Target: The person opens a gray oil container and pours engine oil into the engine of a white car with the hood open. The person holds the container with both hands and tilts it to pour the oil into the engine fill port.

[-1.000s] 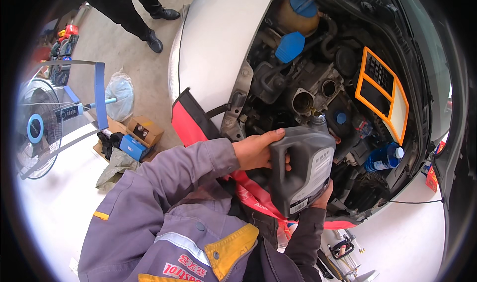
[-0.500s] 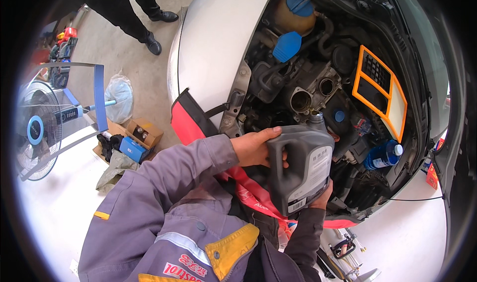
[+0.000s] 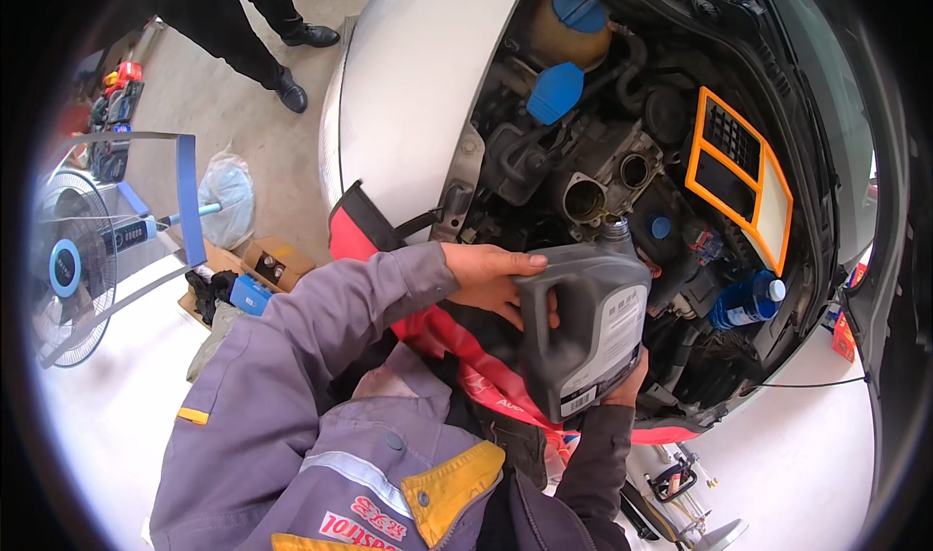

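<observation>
A dark grey plastic oil jug (image 3: 595, 323) is tilted over the engine (image 3: 607, 177), its neck toward the two round metal openings. My left hand (image 3: 494, 277) is closed on the jug's handle, fingers through the grip and thumb along the top. Below, my right hand (image 3: 628, 381) holds the jug's lower end, its fingers partly hidden behind it. The neck reaches close to the engine; whether liquid is running out, I cannot make out. A red fender cover (image 3: 442, 342) hangs over the car's front edge, under my left forearm.
An orange-framed air filter (image 3: 743, 177) lies on the engine bay's right side, near a blue bottle (image 3: 743, 303). A coolant tank (image 3: 564, 28) sits at the far side. A fan (image 3: 73, 264) and cardboard box (image 3: 277, 264) stand left. Another person's legs (image 3: 238, 26) show upper left.
My left hand has shifted slightly left and its fingers sit looser on the handle. The jug stays tilted in nearly the same place. The whole view has shifted a little.
</observation>
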Tool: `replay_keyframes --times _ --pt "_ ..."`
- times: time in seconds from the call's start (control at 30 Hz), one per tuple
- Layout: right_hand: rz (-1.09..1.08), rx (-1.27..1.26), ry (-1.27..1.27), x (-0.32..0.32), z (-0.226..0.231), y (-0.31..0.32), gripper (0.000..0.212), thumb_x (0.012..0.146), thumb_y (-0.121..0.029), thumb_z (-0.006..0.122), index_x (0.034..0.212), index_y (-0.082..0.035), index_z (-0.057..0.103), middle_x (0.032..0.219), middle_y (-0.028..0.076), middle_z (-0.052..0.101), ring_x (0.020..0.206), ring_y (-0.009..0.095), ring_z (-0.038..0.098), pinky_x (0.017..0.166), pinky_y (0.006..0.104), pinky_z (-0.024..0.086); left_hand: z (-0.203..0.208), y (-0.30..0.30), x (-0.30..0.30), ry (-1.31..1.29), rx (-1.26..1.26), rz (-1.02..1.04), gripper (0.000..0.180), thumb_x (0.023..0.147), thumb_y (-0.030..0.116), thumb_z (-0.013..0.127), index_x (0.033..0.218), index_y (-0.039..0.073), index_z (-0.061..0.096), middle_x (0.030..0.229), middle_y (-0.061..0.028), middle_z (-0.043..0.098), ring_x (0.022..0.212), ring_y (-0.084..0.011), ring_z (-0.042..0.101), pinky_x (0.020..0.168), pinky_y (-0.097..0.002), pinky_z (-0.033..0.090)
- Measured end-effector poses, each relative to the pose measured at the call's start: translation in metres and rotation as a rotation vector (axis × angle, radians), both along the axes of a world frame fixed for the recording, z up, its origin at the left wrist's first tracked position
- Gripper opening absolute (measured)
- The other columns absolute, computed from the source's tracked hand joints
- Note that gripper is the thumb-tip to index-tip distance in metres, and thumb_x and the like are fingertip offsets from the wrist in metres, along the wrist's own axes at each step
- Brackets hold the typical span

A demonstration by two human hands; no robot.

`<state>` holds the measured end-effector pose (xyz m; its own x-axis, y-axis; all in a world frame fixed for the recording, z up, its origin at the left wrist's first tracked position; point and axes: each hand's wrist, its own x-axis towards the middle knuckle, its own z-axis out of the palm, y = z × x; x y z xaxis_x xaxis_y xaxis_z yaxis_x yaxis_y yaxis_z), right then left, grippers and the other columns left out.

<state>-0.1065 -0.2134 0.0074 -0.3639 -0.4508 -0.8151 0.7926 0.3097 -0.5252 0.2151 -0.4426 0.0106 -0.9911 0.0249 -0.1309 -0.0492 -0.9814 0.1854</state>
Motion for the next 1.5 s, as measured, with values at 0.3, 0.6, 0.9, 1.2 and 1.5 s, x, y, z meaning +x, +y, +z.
replay_keyframes --times 0.3,0.6,0.9,1.2,1.5 --pt "0.011 0.020 0.031 -0.002 0.002 0.001 0.046 0.098 -0.035 0.040 0.121 -0.003 0.062 0.119 0.012 0.067 0.109 0.031 0.063 0.096 0.0407 0.049 -0.006 -0.011 -0.002 0.060 -0.044 -0.089 0.065 0.098 0.053 0.054 0.132 -0.002 0.055 0.136 -0.0216 0.057 0.132 -0.0319 0.051 0.110 -0.0471 0.040" --pt "0.004 0.010 0.005 -0.009 -0.003 0.003 0.046 0.098 -0.036 0.040 0.121 -0.002 0.062 0.119 0.012 0.067 0.109 0.031 0.063 0.096 0.0402 0.049 -0.005 -0.011 -0.001 0.025 -0.019 -0.076 0.060 0.099 0.048 0.054 0.131 -0.003 0.057 0.135 -0.0222 0.058 0.131 -0.0320 0.052 0.109 -0.0461 0.042" --pt "0.050 -0.011 -0.027 -0.005 0.006 -0.011 0.048 0.098 -0.036 0.038 0.122 -0.002 0.062 0.120 0.013 0.067 0.110 0.031 0.063 0.097 0.0411 0.049 -0.010 -0.010 -0.002 0.015 -0.019 -0.063 0.059 0.099 0.047 0.056 0.130 -0.003 0.057 0.134 -0.0230 0.059 0.131 -0.0323 0.053 0.109 -0.0464 0.042" --pt "0.027 0.021 -0.017 -0.013 0.001 -0.007 0.048 0.098 -0.037 0.037 0.121 -0.003 0.062 0.120 0.012 0.067 0.110 0.031 0.063 0.097 0.0414 0.048 -0.008 -0.011 -0.003 0.008 -0.012 -0.060 0.060 0.098 0.045 0.057 0.130 -0.005 0.056 0.134 -0.0236 0.058 0.131 -0.0341 0.052 0.110 -0.0477 0.041" --pt "0.045 0.003 -0.004 -0.014 0.002 -0.005 0.048 0.098 -0.037 0.038 0.121 -0.002 0.062 0.120 0.013 0.067 0.109 0.032 0.063 0.096 0.0421 0.049 -0.010 -0.009 -0.003 0.021 -0.015 -0.058 0.059 0.098 0.047 0.057 0.130 -0.003 0.058 0.133 -0.0210 0.060 0.129 -0.0319 0.054 0.108 -0.0463 0.043"
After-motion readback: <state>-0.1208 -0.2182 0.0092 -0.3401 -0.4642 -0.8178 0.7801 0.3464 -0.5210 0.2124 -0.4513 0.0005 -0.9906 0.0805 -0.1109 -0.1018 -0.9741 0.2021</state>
